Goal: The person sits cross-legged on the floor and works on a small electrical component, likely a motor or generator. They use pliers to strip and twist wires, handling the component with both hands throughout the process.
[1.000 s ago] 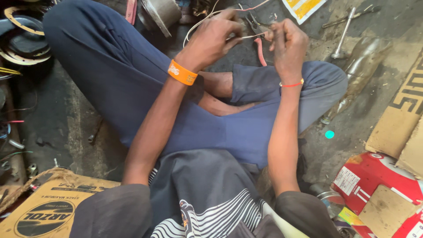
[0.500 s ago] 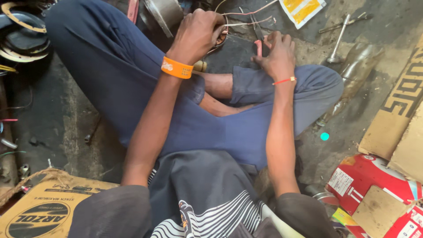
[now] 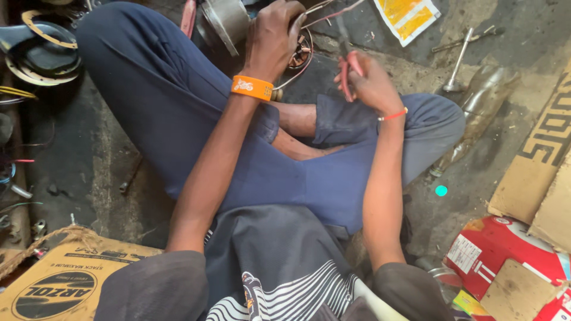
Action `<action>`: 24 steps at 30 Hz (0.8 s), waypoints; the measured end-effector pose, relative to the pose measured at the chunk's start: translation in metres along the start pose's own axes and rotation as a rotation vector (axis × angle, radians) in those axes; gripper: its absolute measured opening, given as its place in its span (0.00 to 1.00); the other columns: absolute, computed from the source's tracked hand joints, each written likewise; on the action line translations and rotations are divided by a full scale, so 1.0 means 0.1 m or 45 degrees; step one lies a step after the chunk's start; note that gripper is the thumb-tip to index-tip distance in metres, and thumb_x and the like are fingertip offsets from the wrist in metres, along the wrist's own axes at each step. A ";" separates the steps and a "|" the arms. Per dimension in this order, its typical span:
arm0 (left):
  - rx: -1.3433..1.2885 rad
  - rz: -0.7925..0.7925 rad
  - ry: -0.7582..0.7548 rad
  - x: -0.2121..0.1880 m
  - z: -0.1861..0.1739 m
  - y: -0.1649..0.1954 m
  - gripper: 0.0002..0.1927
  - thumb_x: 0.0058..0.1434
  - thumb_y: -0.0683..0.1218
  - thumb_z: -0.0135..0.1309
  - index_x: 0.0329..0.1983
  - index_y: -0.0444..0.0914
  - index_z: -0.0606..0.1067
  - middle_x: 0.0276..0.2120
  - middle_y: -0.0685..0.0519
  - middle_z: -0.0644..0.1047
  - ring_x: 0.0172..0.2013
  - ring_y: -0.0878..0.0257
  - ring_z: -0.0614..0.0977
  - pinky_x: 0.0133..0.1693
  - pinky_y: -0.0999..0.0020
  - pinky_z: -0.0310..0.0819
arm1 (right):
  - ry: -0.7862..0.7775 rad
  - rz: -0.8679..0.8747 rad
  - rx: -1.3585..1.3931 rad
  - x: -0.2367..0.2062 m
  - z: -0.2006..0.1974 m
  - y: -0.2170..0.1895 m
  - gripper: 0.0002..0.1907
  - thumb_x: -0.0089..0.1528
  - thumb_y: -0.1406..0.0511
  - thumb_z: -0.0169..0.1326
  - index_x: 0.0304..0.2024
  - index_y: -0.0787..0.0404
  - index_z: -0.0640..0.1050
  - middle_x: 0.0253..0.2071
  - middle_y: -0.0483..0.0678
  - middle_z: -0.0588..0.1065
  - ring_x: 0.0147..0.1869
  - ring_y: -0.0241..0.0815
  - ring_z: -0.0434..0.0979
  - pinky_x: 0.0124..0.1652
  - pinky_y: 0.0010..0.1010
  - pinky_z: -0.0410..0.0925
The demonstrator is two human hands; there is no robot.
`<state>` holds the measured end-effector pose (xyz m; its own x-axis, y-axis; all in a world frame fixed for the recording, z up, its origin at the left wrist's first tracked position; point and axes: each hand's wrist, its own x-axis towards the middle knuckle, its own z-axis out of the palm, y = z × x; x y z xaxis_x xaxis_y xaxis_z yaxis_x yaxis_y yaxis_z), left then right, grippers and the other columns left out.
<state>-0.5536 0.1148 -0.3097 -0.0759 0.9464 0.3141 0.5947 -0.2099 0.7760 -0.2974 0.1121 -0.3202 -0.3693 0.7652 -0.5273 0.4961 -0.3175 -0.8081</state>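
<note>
Right at twelve o'clock sits the motor stator point(image 3: 300, 50), copper windings showing, resting on the floor point(image 3: 107, 160) just past the person's crossed legs. The left hand point(image 3: 270, 35) is clamped over it from above, fingers point(image 3: 279, 15) curled tight around its top, so most of the part is hidden under the palm. Thin wires point(image 3: 324, 13) run out from it toward one o'clock, a red one and a pale one, and another loops down by the orange wristband point(image 3: 253, 87).

Just beside it, at one o'clock, the right hand point(image 3: 372, 83) grips red-handled pliers point(image 3: 346, 65), fingers wrapped closed around the handles, nose pointing up toward those wires. Whether the nose bites a wire, I can't tell.

Further out: a round grey metal housing point(image 3: 225, 21) at eleven o'clock, touching the left hand's side. A metal wrench point(image 3: 458, 59) lies at two o'clock, with a yellow packet point(image 3: 407, 16) above it and a clear plastic bottle point(image 3: 476, 113) beside the right knee. Red carton point(image 3: 505, 261) at four o'clock, brown cardboard box point(image 3: 65, 282) at eight, a black round part with a gold ring point(image 3: 38, 50) at ten.
</note>
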 end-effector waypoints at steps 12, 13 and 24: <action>-0.149 0.006 -0.033 -0.04 0.11 0.05 0.07 0.62 0.45 0.61 0.34 0.36 0.80 0.31 0.43 0.79 0.34 0.46 0.82 0.37 0.53 0.74 | 0.023 -0.453 0.035 -0.14 0.21 -0.28 0.20 0.70 0.77 0.40 0.65 0.64 0.65 0.48 0.48 0.73 0.49 0.36 0.79 0.50 0.33 0.80; -0.160 0.036 -0.029 -0.05 0.11 0.05 0.07 0.61 0.45 0.62 0.34 0.35 0.80 0.31 0.43 0.79 0.35 0.45 0.82 0.37 0.52 0.74 | 0.042 -0.469 0.032 -0.15 0.23 -0.30 0.21 0.71 0.76 0.40 0.66 0.64 0.65 0.47 0.48 0.73 0.49 0.36 0.79 0.50 0.33 0.79; -0.256 0.026 -0.171 -0.08 0.11 0.13 0.07 0.62 0.44 0.61 0.37 0.33 0.80 0.32 0.42 0.81 0.34 0.46 0.84 0.37 0.55 0.76 | 0.126 -0.506 -0.018 -0.20 0.37 -0.47 0.23 0.73 0.75 0.42 0.71 0.62 0.64 0.43 0.46 0.72 0.37 0.33 0.69 0.39 0.25 0.67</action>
<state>-0.5364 0.1074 -0.3079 0.0494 0.9628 0.2656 0.4225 -0.2611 0.8679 -0.3419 0.0906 -0.2813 -0.4571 0.8772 -0.1467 0.3415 0.0208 -0.9397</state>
